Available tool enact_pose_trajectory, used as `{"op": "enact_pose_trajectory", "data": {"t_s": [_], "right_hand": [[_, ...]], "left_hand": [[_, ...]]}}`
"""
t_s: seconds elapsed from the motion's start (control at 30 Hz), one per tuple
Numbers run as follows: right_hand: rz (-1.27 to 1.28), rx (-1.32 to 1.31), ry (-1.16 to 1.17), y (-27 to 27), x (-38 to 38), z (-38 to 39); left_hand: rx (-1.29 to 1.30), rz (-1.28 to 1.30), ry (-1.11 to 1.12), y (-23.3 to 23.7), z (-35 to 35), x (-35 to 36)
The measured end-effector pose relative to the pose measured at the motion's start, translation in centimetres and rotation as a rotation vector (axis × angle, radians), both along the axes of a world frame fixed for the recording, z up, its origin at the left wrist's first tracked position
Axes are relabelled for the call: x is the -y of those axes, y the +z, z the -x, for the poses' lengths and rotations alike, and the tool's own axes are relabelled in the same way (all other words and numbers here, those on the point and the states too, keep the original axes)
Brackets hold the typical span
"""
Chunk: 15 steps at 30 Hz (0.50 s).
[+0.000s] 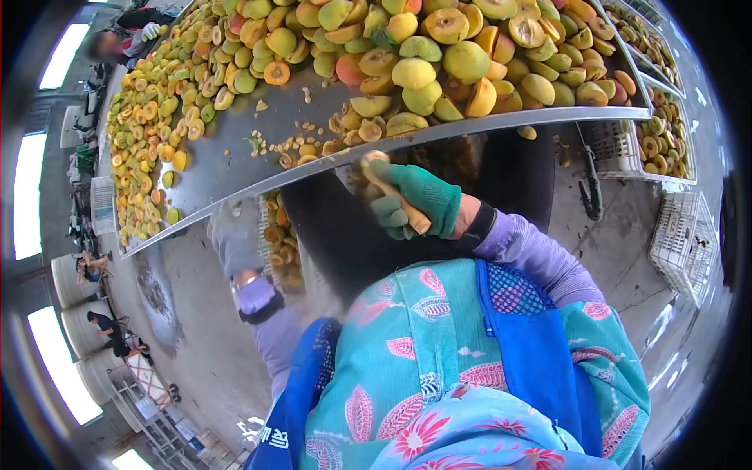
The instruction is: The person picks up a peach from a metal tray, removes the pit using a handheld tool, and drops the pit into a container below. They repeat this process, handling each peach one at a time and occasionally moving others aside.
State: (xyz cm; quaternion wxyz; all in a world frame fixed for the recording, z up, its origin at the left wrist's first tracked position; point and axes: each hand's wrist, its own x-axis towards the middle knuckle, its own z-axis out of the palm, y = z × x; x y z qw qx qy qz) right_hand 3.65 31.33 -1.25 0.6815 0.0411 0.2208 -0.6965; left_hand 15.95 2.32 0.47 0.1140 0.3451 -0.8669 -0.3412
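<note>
Wrapped round the wooden handle (398, 197) of a tool is my right hand (419, 196), in a green glove, just below the metal table's edge. The tool's head at the upper left of the hand is partly blurred. My left hand (237, 239), in a pale glove, is smeared by motion beside a crate of cut fruit (282, 239); its fingers cannot be made out. Halved yellow-green and orange fruit (466, 61) lies heaped on the metal table (235, 145). Loose pits (294, 147) are scattered near its front edge.
White crates of fruit (611, 145) stand at the right, with another white crate (683, 243) on the floor. A co-worker (117, 45) is at the far upper left. Further people (110, 329) and large pale tubs (86, 327) are at the left.
</note>
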Motion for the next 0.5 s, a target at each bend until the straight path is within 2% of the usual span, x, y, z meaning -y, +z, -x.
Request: {"op": "enact_pose_trajectory", "data": {"t_s": [0.07,0.1,0.17,0.2,0.23,0.3,0.33,0.4,0.43,0.47,0.5], "right_hand": [[-0.169,-0.16,-0.058,1.0,-0.8,-0.5],[-0.148,-0.163,-0.112,1.7,-1.1,-0.7],[-0.206,-0.131,-0.232,1.9,-1.7,-0.2],[-0.231,-0.115,-0.3,2.0,-1.9,0.1],[-0.332,-0.241,-0.425,2.2,-2.0,0.4],[-0.362,-0.446,-0.561,2.4,-2.3,1.2],[-0.371,-0.541,-0.618,2.2,-2.3,1.5],[-0.437,-0.973,-0.645,-0.4,-1.0,3.3],[-0.485,-1.213,-0.668,-0.6,0.1,3.8],[-0.527,-1.456,-0.679,-0.7,1.0,3.9],[-0.547,-1.596,-0.533,0.2,1.4,4.0]], "left_hand": [[-0.005,0.147,-0.21,2.5,4.2,-4.6],[-0.209,0.273,-0.446,1.9,6.7,-6.6],[-0.05,0.356,-0.551,1.7,13.2,-12.0],[0.318,0.311,-0.413,2.0,16.0,-14.1],[0.366,0.305,-0.474,0.7,17.9,-14.0],[0.464,0.3,-0.582,-2.5,20.5,-13.1],[0.299,0.283,-0.589,-2.1,19.8,-12.8],[-0.017,0.257,-0.579,-1.0,17.2,-11.0],[-0.177,-0.016,-0.567,-0.5,16.3,-10.3],[-0.277,-0.045,-0.552,0.3,14.5,-10.1],[-0.317,-0.251,-0.514,1.6,13.1,-10.9]]}}
